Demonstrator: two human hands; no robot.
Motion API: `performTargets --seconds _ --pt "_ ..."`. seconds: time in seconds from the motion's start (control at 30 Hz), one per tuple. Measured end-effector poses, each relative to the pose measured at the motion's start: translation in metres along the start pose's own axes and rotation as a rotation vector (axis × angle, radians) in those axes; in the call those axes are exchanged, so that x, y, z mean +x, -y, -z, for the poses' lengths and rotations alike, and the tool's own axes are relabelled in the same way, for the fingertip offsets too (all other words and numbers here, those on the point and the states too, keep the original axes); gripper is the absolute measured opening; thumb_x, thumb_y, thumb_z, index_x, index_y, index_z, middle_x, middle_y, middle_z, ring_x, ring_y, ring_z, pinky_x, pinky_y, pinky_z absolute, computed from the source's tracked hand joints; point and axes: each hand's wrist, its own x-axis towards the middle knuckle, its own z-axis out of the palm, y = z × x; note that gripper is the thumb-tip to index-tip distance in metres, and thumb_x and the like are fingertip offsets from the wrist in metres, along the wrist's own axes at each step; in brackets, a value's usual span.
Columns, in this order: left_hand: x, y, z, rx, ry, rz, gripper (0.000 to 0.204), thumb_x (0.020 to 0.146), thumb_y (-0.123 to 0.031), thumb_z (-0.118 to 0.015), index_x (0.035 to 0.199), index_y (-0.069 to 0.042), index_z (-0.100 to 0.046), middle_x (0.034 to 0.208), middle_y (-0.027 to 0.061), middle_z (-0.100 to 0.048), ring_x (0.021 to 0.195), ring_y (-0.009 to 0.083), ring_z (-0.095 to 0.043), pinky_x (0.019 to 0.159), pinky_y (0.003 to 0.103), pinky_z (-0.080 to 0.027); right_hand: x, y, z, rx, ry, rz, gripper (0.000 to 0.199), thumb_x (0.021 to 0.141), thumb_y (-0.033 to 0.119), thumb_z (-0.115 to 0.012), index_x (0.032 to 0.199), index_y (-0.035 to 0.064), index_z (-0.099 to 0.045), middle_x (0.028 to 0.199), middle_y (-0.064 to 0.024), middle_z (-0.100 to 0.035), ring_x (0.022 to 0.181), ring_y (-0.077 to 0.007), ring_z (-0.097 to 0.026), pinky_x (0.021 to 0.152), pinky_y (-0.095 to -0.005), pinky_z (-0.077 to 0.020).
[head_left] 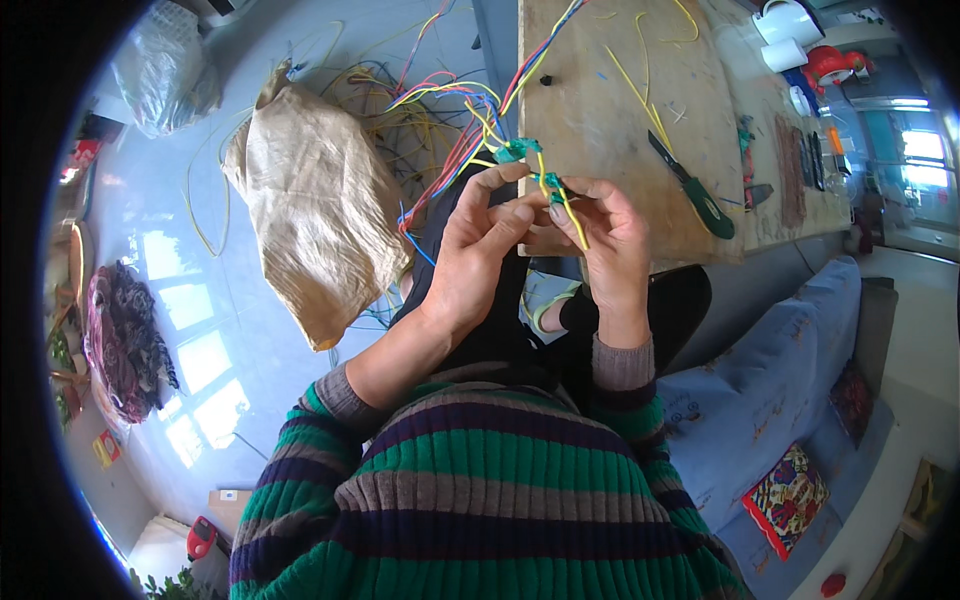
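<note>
Both hands meet over my lap at the near edge of a wooden board. My left hand point(468, 250) is closed, its thumb and forefinger pinching near a yellow wire point(576, 226). My right hand point(618, 245) is closed on the same wire, where a green strip point(553, 184), perhaps tape, wraps round it. Another green wrapped piece point(516, 150) sits just beyond my left fingertips. From there a bundle of red, blue and yellow wires point(465, 95) spreads up and left. The fingers partly hide what lies between them.
On the wooden board point(585, 110) lie a green-handled knife point(706, 205) and yellow wire offcuts point(640, 90). More tools, a white mug point(785, 22) and a red object point(835, 66) stand right. Left are a beige cloth sack point(315, 200) and tangled wires. A blue-covered sofa point(770, 370) is at right.
</note>
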Motion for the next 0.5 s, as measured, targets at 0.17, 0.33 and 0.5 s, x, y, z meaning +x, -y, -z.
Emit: performTargets --seconds 0.17,0.33,0.5 --pt "-0.010 -0.013 -0.002 0.165 0.079 -0.060 0.038 0.096 -0.005 -0.050 0.131 -0.002 -0.035 0.114 0.0142 -0.062 0.103 0.0165 -0.059 0.085 0.030 -0.048 0.000 -0.007 0.001 -0.094 -0.034 0.050 0.012 0.087 0.002 -0.064 0.098 -0.0034 -0.064 0.086 -0.0069 -0.069 0.079 -0.0090 -0.065 0.071 -0.0206 -0.0514" --pt "-0.028 -0.039 0.005 0.633 0.079 -0.201 0.036 0.097 -0.003 -0.045 0.132 -0.001 -0.035 0.125 0.0154 -0.056 0.105 0.0200 -0.059 0.085 0.032 -0.050 -0.003 -0.010 0.003 -0.117 -0.115 0.056 0.010 0.087 -0.002 -0.062 0.097 -0.0049 -0.064 0.081 -0.0036 -0.067 0.074 -0.0083 -0.064 0.068 -0.0197 -0.0507" --pt "-0.003 -0.042 0.017 1.466 0.060 -0.710 0.036 0.071 -0.001 -0.071 0.106 -0.006 -0.064 0.110 0.0119 -0.062 0.095 0.0279 -0.060 0.080 0.034 -0.049 -0.006 -0.005 0.002 -0.244 -0.023 0.109 0.009 0.086 -0.005 -0.062 0.095 -0.0042 -0.063 0.084 -0.0045 -0.067 0.075 -0.0076 -0.063 0.066 -0.0207 -0.0512"
